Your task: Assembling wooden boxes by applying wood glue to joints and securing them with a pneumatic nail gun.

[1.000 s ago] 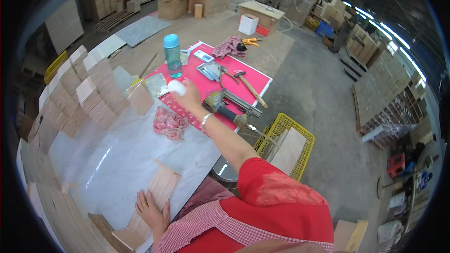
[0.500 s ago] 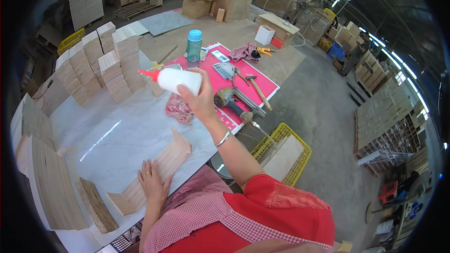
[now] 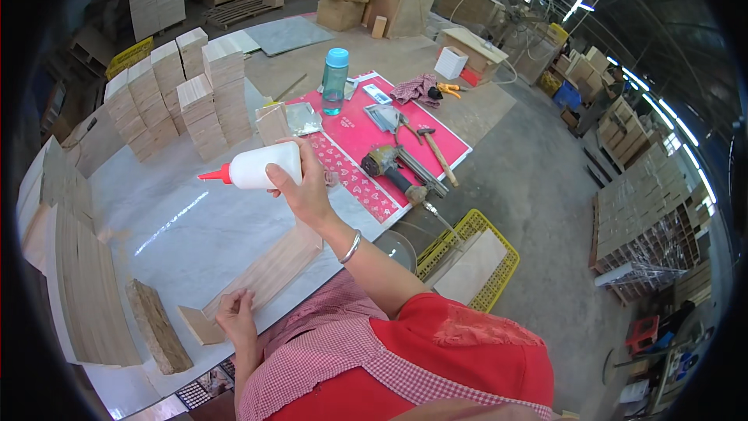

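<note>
**Glue bottle up, wood strip pinned**

While my right hand wraps its fingers around the white glue bottle, I'm holding it on its side above the pale worktable, red nozzle aimed to my left. My left hand lies flat, fingers spread and gripping nothing, pressing on the near end of a long wooden strip at the table's front edge. Just left of it sits a short wood block. Farther out: stacks of wood pieces, a red mat carrying a nail gun, a hammer and a teal bottle. A yellow crate stands on the floor to my right.
</note>
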A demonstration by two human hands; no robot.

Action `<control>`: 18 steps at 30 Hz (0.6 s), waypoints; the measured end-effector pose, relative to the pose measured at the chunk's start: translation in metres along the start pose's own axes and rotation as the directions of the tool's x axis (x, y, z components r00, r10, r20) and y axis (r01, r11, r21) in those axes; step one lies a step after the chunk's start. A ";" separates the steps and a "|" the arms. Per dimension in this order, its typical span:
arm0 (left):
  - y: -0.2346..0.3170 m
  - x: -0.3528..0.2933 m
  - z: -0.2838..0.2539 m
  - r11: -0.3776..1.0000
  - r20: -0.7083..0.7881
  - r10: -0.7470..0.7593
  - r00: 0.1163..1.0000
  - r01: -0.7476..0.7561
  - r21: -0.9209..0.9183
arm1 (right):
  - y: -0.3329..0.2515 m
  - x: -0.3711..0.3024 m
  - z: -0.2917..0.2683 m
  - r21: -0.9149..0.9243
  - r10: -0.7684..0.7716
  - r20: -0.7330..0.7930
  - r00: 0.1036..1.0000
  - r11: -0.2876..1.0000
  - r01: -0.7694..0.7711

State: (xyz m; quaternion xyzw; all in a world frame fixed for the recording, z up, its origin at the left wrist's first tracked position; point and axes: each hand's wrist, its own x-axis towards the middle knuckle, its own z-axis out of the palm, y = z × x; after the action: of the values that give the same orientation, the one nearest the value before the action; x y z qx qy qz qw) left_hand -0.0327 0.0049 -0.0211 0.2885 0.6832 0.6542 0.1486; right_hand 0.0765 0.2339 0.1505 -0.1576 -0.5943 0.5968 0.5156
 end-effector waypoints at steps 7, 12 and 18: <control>0.001 0.010 0.000 0.987 0.068 -0.046 0.997 0.056 -0.153 | -0.017 0.002 0.014 0.056 -0.131 0.032 0.991 0.990 0.129; 0.011 0.010 0.001 0.969 0.101 -0.220 0.970 0.229 -0.095 | -0.014 0.004 0.016 -0.068 -0.185 0.081 0.979 0.979 0.190; 0.032 0.007 0.004 0.775 0.307 0.165 0.937 -0.316 0.547 | -0.018 0.001 0.018 -0.036 -0.134 0.088 0.987 0.990 0.138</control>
State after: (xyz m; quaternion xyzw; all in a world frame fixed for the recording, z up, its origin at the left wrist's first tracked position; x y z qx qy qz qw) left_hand -0.0296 0.0114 0.0113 0.4830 0.7855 0.3838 0.0485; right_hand 0.0692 0.2210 0.1711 -0.1019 -0.6374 0.5538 0.5260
